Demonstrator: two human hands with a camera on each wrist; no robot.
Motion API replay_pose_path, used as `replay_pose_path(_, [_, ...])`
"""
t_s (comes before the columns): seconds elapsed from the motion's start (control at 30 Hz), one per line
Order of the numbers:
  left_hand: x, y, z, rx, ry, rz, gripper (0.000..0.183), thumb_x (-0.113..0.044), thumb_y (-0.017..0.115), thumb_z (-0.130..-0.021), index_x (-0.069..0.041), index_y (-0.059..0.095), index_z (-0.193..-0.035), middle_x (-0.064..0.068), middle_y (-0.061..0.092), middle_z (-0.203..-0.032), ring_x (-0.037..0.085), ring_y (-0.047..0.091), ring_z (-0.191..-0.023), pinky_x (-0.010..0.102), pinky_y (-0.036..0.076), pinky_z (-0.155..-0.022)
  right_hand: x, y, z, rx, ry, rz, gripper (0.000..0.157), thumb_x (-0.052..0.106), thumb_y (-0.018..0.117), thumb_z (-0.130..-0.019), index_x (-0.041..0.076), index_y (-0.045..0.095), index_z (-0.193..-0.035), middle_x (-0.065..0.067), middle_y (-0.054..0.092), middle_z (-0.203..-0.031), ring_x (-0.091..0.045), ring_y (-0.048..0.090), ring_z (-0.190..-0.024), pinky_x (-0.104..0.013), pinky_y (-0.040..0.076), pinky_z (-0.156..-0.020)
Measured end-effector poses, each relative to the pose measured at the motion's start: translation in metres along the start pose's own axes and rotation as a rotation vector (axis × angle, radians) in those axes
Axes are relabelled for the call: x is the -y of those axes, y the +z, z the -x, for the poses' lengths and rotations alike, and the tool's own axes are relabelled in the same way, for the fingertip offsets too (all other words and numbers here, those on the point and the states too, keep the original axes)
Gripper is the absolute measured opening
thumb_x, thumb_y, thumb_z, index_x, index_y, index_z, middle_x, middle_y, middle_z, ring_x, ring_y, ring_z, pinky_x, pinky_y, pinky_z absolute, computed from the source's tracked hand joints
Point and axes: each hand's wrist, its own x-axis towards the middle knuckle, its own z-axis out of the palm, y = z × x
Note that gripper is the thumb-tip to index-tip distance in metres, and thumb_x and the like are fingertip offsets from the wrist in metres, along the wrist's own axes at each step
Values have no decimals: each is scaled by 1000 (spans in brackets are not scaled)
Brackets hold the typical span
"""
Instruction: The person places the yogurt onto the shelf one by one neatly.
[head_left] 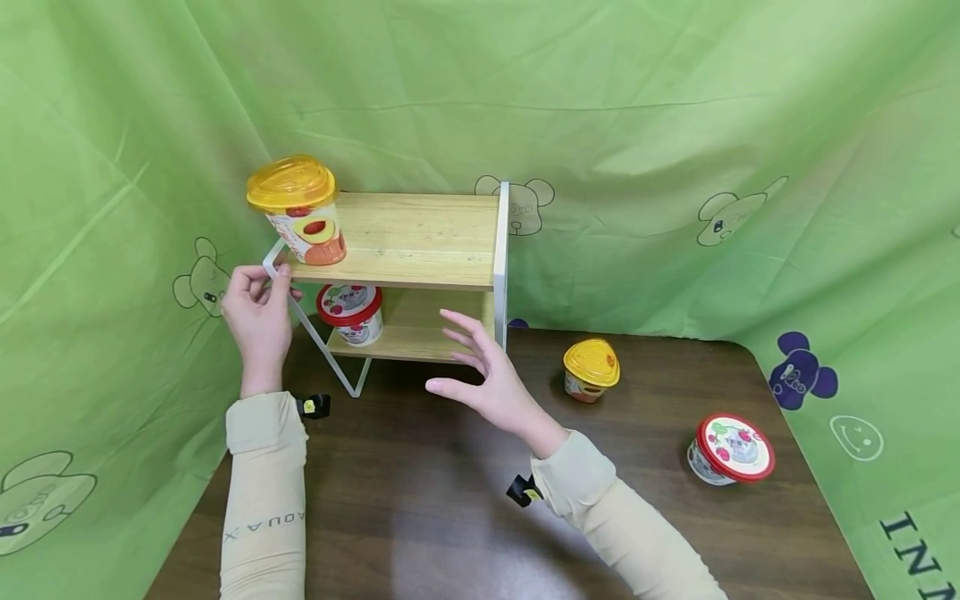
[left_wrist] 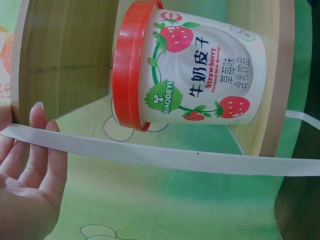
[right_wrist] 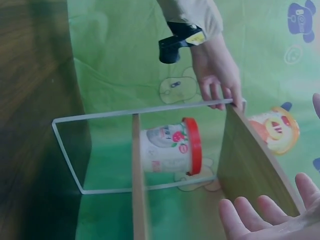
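Observation:
A two-tier wooden shelf with white metal side frames stands at the back left. My left hand grips the upper front corner of its left frame, with fingers curled behind the bar. Right above that hand, a peach cup with a yellow lid sits on the top board. On the lower board is a strawberry milk cup with a red lid. My right hand, fingers spread and holding nothing, hovers before the lower board's right part; its fingertips show in the right wrist view.
Right of the shelf on the dark wooden table stands another yellow-lidded cup. Farther right and closer is a second red-lidded cup. A green printed cloth hangs behind and along both sides.

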Motion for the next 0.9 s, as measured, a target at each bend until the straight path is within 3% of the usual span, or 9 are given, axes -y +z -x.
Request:
replay_pose_path(0.37, [1, 0, 0, -2, 1, 14, 10, -2, 71, -95, -2, 62, -92, 18, 73, -115, 16, 63, -58, 22, 59, -60, 14, -14, 12, -41, -56, -4, 80, 25, 83, -89, 16, 39, -155, -1, 37, -159, -27, 41, -142, -47, 42, -113])
replay_pose_path(0.9, [2, 0, -1, -7, -6, 4, 9, -4, 72, -95, -2, 63, -93, 15, 74, -109, 18, 63, -59, 22, 60, -61, 25, -40, 21, -108, -146, -17, 79, 19, 82, -90, 6, 37, -154, -14, 36, -159, -43, 36, -142, -54, 39, -114])
